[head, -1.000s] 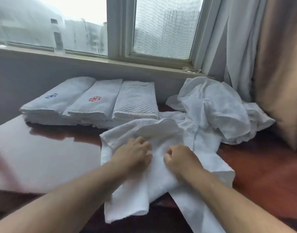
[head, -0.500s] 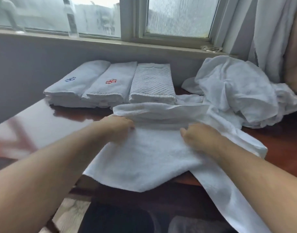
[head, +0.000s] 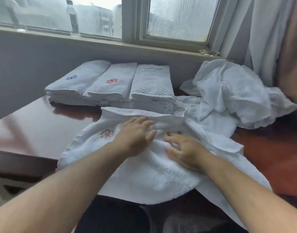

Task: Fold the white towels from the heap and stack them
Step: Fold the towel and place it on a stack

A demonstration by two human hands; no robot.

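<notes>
A white towel (head: 144, 172) with a red embroidered flower lies spread across the near edge of the dark red table (head: 35, 125), its front part hanging over the edge. My left hand (head: 136, 135) rests flat on its middle, fingers spread. My right hand (head: 183, 150) lies flat beside it, fingers apart, almost touching the left. A heap of crumpled white towels (head: 228, 91) sits at the back right. Three stacks of folded white towels (head: 110, 84) stand side by side under the window.
A window sill (head: 93, 41) runs behind the table with a clear bottle (head: 73, 17) on it. Curtains (head: 270, 39) hang at the right. The table's left part is bare wood; its near left edge drops to the floor.
My hands have come together from the towel's sides to its middle. The towel now lies flatter and further left, with its red flower showing.
</notes>
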